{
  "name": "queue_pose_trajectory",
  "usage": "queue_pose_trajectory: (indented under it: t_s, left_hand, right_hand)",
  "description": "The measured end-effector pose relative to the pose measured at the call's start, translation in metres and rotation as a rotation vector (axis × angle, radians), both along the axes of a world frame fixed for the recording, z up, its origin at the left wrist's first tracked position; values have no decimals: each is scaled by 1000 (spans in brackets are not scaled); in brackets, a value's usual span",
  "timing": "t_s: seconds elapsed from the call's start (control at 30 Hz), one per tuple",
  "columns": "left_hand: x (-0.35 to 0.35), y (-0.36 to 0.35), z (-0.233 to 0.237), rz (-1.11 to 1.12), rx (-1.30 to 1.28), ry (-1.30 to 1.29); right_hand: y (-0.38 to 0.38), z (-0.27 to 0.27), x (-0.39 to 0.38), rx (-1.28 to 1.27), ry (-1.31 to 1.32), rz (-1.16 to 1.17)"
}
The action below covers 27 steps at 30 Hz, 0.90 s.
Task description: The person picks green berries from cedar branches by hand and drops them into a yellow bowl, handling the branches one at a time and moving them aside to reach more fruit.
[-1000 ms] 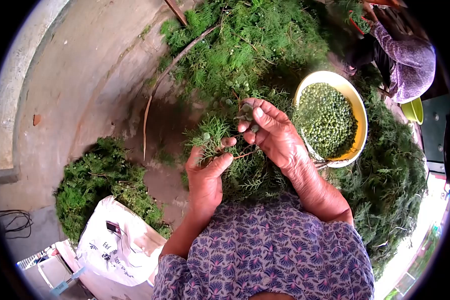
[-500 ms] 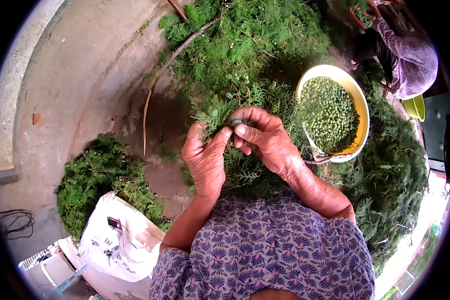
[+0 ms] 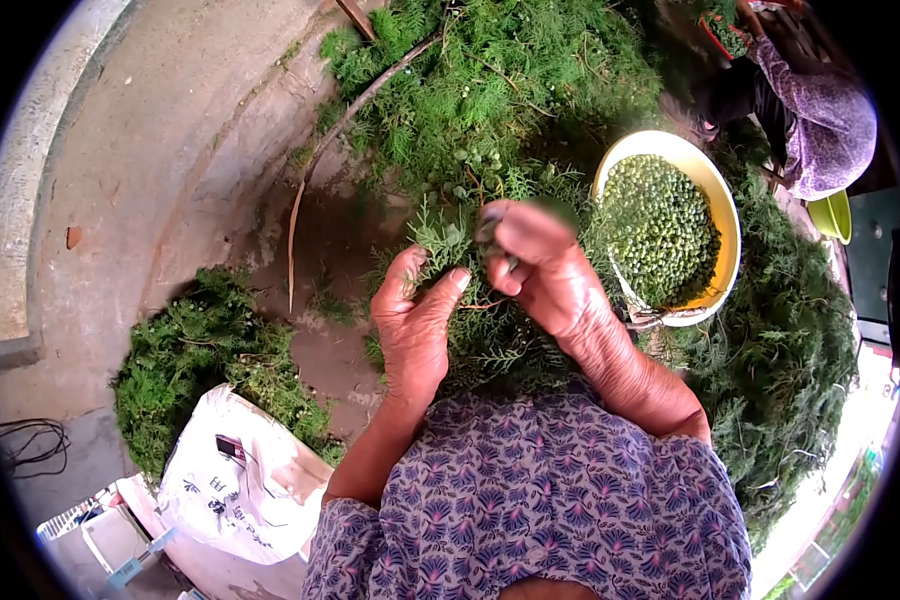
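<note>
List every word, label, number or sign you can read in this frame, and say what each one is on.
On the white sack: dark printed characters, too small and warped to read.
On the yellow bowl: no print visible.
On the sprig gripped by the left hand and right hand: no label.
Nothing else in view carries readable text.

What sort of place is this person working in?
Probably an outdoor yard: bare concrete ground, heaps of feathery green cuttings all around, a round yellow bowl full of small round green fruits. The left hand holds one green sprig.
</note>
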<state>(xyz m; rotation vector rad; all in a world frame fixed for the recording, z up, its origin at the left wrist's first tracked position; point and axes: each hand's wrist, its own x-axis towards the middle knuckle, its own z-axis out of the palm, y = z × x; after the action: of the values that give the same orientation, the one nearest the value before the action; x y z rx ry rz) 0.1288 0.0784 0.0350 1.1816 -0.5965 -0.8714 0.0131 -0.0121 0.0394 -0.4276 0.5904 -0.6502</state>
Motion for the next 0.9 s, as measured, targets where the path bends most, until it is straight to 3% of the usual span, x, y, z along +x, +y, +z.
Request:
queue_pose_trajectory:
  t_s: [0.17,0.27,0.4,0.43,0.5,0.57,0.63,0.67,0.77,0.9]
  left_hand:
    - [2,5,-2,26,12,-15]
    - [1,3,-1,18,26,-5]
    - [3,0,-4,-29,-21,-79]
    - [4,0,-4,-54,-18,-116]
    - [3,1,-5,-70,-14,-92]
    - [4,-1,-4,-109,-24,-49]
    - [3,-1,0,-99,-15,-16]
    - [4,0,-3,-139,-34,13]
    - [4,-2,0,-161,-24,65]
    - [5,-2,3,-222,-3,69]
  right_hand:
    - [-8,-4,-7,-15,-123,-37]
    - [-3,15,0,-546,282,-30]
    - [2,5,8,-1075,452,-15]
    - [4,5,8,-1073,451,-13]
    - [7,5,9,-832,470,49]
    - [6,0,8,-836,404,27]
    - [3,-4,3,-354,51,187]
    - [5,-2,5,-223,27,169]
    - [6,-9,0,-28,-83,207]
    - [6,-15,-4,53,-142,241]
